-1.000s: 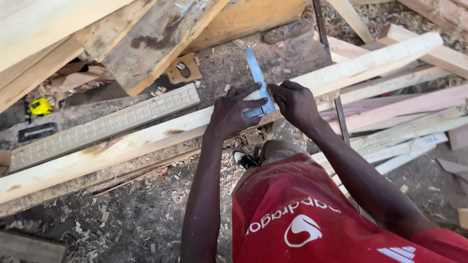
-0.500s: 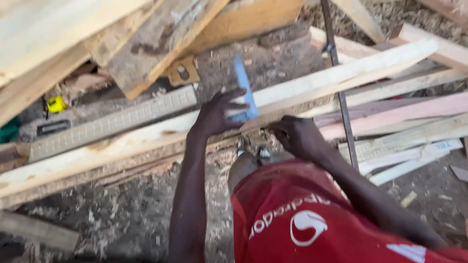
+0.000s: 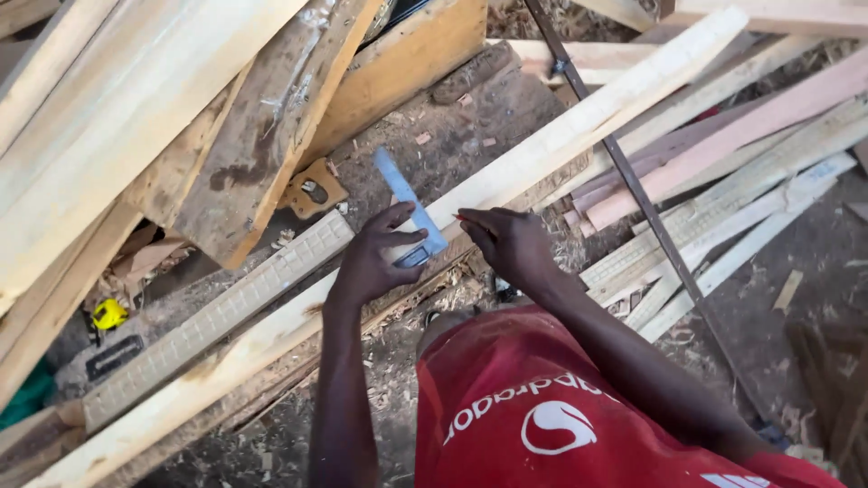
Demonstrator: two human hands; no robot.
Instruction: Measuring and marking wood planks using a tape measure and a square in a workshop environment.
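Seen from above, a person in a red shirt (image 3: 542,407) leans over a long pale wooden plank (image 3: 579,136) that runs diagonally across a sawdust-covered floor (image 3: 181,461), up to the right. The left hand (image 3: 375,258) presses a try square (image 3: 409,210) against the plank; its fingers (image 3: 398,217) are grasping the stock near the plank's edge, while the blue-grey metal blade lies flat across the wood, pointing away. The square looks light, stiff and smooth, so it probably slips unless held firm at the stock. The plank looks long, rigid and fairly heavy, with rough-sawn faces, best gripped along its edges. The right hand (image 3: 511,239) sits just beside the square on the plank, fingers pinched on something thin with a reddish tip, likely a pencil, though most of it is hidden. Behind lie stacked boards (image 3: 117,99), a thin dark metal rod (image 3: 651,217), and a second pale strip (image 3: 217,312) alongside the plank. A small yellow object (image 3: 108,314) at the left is too small to identify. The plank's lower end is cut off.
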